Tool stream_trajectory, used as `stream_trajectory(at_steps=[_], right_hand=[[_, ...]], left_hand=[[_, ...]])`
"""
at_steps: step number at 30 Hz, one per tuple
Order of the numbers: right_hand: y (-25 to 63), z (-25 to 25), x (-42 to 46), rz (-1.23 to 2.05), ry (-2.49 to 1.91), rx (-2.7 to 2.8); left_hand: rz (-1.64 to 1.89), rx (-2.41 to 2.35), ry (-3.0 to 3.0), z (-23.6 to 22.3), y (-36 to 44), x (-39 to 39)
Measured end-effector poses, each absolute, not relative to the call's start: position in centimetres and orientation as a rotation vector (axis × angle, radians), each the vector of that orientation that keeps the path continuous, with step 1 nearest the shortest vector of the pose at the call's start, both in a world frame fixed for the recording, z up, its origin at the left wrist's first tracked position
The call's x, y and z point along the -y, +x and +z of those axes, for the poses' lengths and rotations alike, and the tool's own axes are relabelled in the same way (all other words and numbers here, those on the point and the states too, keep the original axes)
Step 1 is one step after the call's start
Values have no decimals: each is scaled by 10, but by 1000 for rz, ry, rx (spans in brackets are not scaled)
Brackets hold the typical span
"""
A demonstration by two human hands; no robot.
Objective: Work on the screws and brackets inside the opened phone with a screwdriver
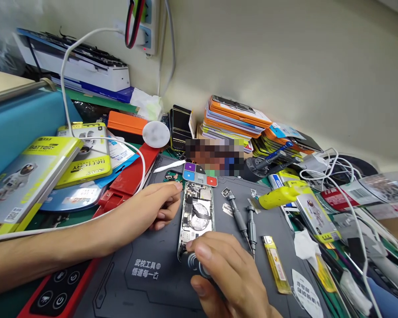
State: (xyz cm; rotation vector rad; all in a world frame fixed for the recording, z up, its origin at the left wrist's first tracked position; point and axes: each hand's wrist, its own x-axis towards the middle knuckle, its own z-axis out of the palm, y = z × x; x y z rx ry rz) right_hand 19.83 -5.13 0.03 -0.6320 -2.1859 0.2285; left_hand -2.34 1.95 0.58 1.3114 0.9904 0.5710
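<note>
An opened smartphone (199, 214) lies on the grey work mat (146, 291), its inner boards, flex cable and round coil showing. Beside its upper left edge rests my left hand (164, 201), fingers curled in and nothing visible in them. My right hand (228, 269) is at the phone's lower end, its thumb and fingers around a grey screwdriver (199, 265) seen nearly end-on; its tip is hidden. Two more grey screwdrivers (239, 216) lie right of the phone. Above the phone is a small tray with coloured compartments (189, 175).
A yellow lighter (277, 265) and a yellow bottle (278, 197) lie on the right. Battery boxes (36, 176) and a red device (119, 190) stand left. Stacked boxes (235, 115) line the wall. A white cable (142, 159) crosses the left side.
</note>
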Motion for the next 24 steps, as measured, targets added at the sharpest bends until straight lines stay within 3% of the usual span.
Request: stream_trajectory(at_steps=[13,24], right_hand=[[197,3,54,247,-723,2181],[198,4,54,291,-715,2196]], left_hand=[[651,-867,1011,17,-21,-19],[590,-940,1216,17,-24,-22]])
